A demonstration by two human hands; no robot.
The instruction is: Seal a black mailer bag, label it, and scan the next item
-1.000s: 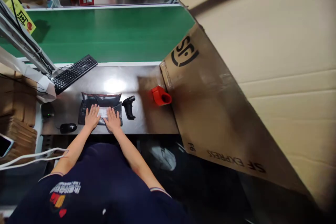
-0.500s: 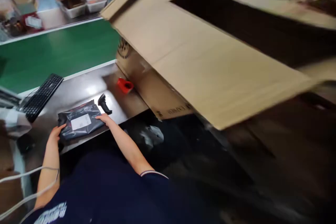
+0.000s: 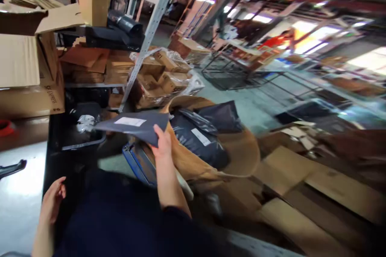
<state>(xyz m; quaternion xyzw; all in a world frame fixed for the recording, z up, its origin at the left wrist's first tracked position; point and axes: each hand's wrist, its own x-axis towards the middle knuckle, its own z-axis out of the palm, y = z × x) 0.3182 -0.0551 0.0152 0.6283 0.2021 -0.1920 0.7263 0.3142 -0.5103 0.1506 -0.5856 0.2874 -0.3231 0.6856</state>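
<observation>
My right hand point(image 3: 163, 143) grips a flat dark grey mailer bag point(image 3: 134, 126) with a white label by its near corner and holds it out level in the air. Just beyond it stands a wide brown sack point(image 3: 241, 152) holding other dark mailer bags point(image 3: 197, 138). My left hand point(image 3: 53, 198) hangs by my body at the table's edge, its fingers loosely curled and nothing in them.
A shiny table point(image 3: 18, 184) lies at the left with a black scanner point(image 3: 10, 168) on it. A large cardboard box point(image 3: 27, 72) and a black bin point(image 3: 78, 128) stand behind. Flattened cardboard point(image 3: 301, 192) covers the floor at right. Shelving point(image 3: 144, 48) holds wrapped boxes.
I have turned right, away from the table. The mailer bag has left the table and now hangs over the sack in my right hand. My left hand has let go.
</observation>
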